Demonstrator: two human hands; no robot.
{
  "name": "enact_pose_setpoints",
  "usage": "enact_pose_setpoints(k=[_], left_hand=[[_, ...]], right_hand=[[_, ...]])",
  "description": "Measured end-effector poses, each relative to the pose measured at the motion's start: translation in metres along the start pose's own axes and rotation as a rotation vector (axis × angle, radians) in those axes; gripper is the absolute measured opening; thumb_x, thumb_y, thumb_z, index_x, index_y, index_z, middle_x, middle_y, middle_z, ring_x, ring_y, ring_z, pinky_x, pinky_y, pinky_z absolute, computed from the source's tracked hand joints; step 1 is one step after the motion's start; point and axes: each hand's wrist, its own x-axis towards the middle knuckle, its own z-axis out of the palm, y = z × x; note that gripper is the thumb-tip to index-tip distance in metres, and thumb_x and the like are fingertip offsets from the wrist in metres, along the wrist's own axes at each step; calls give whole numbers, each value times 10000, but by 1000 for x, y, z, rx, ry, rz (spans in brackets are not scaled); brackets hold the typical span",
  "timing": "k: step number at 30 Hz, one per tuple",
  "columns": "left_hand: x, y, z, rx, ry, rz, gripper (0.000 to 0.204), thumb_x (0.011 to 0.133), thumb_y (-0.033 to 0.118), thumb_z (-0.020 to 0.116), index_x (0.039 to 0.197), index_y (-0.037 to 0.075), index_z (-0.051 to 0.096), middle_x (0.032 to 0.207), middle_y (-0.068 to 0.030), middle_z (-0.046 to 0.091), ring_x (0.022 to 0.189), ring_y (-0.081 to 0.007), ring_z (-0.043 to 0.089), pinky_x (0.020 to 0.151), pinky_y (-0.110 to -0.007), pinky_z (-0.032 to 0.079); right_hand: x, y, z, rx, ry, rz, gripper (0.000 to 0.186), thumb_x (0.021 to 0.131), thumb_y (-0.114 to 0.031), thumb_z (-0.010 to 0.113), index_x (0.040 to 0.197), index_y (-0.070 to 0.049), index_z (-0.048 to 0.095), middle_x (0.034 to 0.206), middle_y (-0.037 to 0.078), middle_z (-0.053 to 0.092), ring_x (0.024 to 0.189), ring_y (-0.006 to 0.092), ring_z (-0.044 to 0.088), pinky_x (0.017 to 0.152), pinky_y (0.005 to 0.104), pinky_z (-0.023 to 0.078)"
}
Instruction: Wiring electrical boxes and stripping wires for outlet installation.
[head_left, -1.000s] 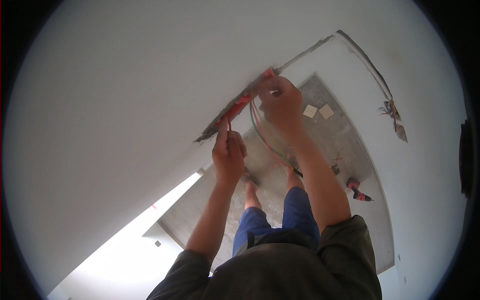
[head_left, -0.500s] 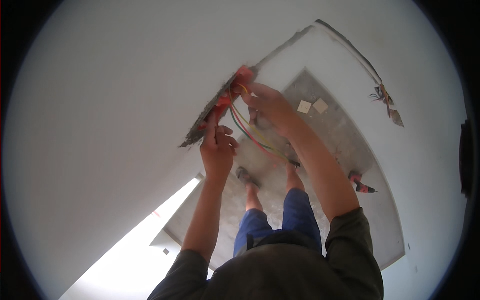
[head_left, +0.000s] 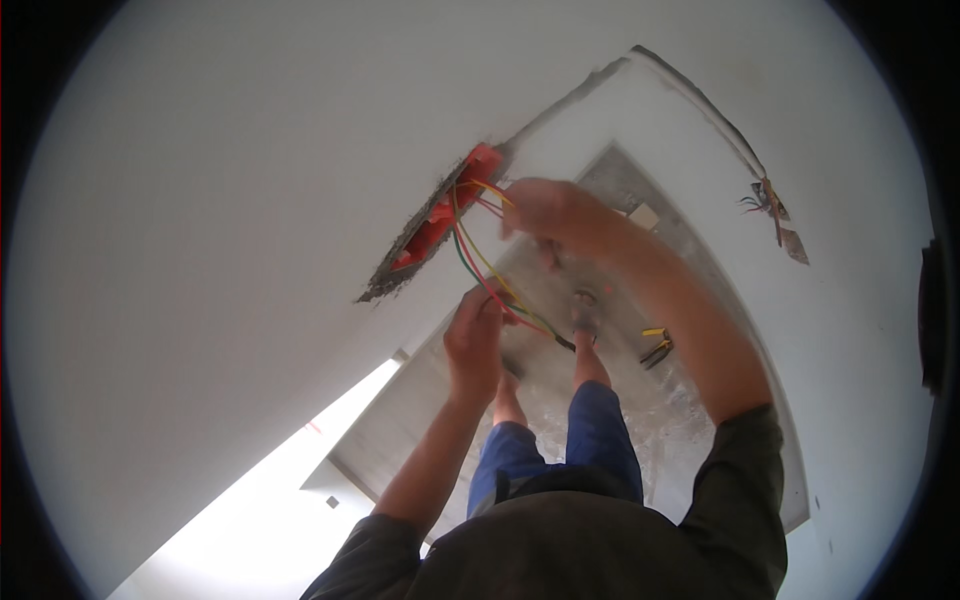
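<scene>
A red wall box (head_left: 425, 240) sits in a rough slot cut into the white wall. Yellow, red and green wires (head_left: 476, 262) come out of it and hang in a loose curve, gathered at a dark end near my feet. Just right of the box's upper end, my right hand (head_left: 548, 212) is closed on yellow and red wires; motion smears it somewhat. Lower down, the fingers of my left hand (head_left: 474, 338) are bent around the hanging wires, apart from the wall. Its fingertips are partly hidden.
Yellow-handled pliers (head_left: 656, 347) lie on the dusty grey floor (head_left: 650, 440), beside my right forearm. A pale square plate (head_left: 643, 216) shows past that arm. On the right wall, another opening (head_left: 775, 210) has loose wires sticking out. A plastered groove (head_left: 575, 92) climbs from the box.
My left hand has left the box's lower end and come down right to the hanging wires. My right hand has drawn away from the box, holding wires. My right arm shifted, uncovering pliers and covering the drill.
</scene>
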Motion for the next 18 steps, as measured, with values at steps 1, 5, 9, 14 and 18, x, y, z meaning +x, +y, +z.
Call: enact_pose_setpoints(k=[1, 5, 9, 14, 18], left_hand=[[3, 3, -3, -360, -46, -25, 386, 1020, 148, 424, 1366, -3, 507, 1257, -182, 618, 1145, -283, 600, 935, -388, 506], [6, 31, -6, -1026, -309, -47, 516, 1023, 295, 371, 1461, 26, 416, 1323, -192, 605, 1307, -363, 508, 1103, -503, 375], [5, 47, -8, -1135, -404, -64, 469, 1031, 283, 384, 1430, 42, 437, 928, -83, 594, 927, -263, 588, 917, -473, 468], [1, 41, -22, -888, -242, -209, 394, 1033, 268, 416, 1341, 37, 499, 710, -15, 423, 607, -158, 439, 669, -402, 471], [2, 31, -38, -990, -253, -208, 416, 1040, 318, 436, 1339, 38, 507, 734, -8, 460, 611, -147, 455, 634, -347, 445]], right_hand=[[0, -15, -7, -53, -99, 54, 220, 910, -296, 602, 970, -86, 626, 831, 13, 637, 515, 100, 569, 439, 243, 400], [4, -64, -19, -179, -249, 249, 235, 914, -282, 577, 953, -54, 618, 880, 50, 661, 507, 116, 564, 483, 270, 456], [-6, -21, -25, -36, -172, 67, 276, 915, -310, 578, 950, -38, 610, 875, 49, 659, 522, 121, 568, 492, 277, 460], [-19, -50, -18, -401, -124, 29, 259, 935, -277, 570, 952, -20, 600, 882, 67, 667, 531, 144, 586, 499, 295, 467], [-17, -102, -32, -652, -146, 231, 220, 956, -228, 542, 936, -17, 603, 790, 86, 645, 495, 164, 606, 447, 315, 448]])
